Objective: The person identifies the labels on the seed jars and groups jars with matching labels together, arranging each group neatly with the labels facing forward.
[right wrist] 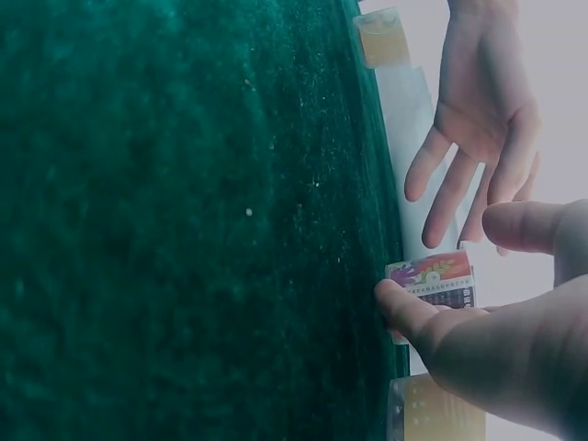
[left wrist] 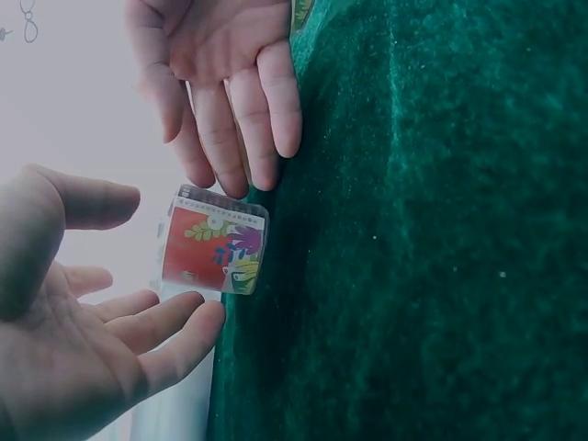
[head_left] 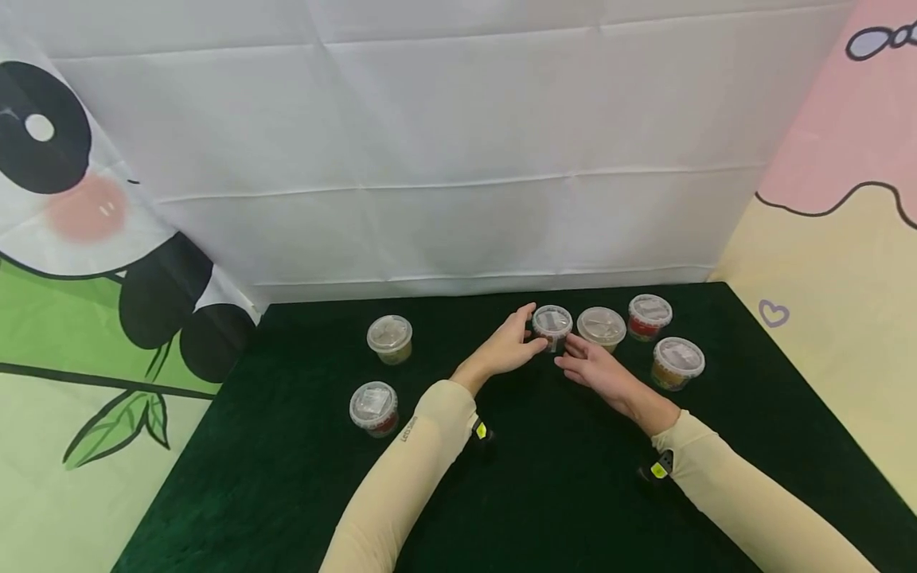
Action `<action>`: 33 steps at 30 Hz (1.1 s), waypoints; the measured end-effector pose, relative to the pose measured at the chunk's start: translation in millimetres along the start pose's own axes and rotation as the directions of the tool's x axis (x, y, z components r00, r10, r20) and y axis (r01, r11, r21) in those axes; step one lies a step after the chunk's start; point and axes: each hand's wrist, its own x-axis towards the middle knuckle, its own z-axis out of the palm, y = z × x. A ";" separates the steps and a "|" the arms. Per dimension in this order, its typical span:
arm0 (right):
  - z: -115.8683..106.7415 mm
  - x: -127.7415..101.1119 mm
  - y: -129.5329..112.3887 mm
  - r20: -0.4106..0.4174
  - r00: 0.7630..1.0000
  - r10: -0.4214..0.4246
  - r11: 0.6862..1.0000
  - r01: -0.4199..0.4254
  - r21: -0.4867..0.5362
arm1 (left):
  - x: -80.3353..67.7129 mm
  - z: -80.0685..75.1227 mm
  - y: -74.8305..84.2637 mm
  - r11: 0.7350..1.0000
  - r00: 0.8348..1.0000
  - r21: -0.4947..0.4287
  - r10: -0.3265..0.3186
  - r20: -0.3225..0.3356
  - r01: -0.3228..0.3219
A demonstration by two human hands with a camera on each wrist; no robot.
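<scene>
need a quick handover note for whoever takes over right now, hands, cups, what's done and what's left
Left hand: open, fingers at the left side of the small lidded cup, no grip.
Right hand: open, just in front of that cup, fingertips close to it.
Cup stands upright on the green cloth, first of a group of four lidded cups; two more sit apart to the left.
Done: hands brought to the cup. Left: gripping and lifting it.
</scene>
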 end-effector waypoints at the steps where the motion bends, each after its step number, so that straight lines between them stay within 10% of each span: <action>1: -0.1 0.6 0.2 0.003 1.000 -0.003 1.000 0.003 0.005 | 1.0 0.4 -0.6 1.000 1.000 0.000 -0.002 0.000 0.002; 33: -3.1 2.0 1.4 0.043 0.999 0.000 0.999 -0.001 0.045 | 5.1 6.2 -5.9 1.000 0.999 0.015 -0.001 0.042 0.001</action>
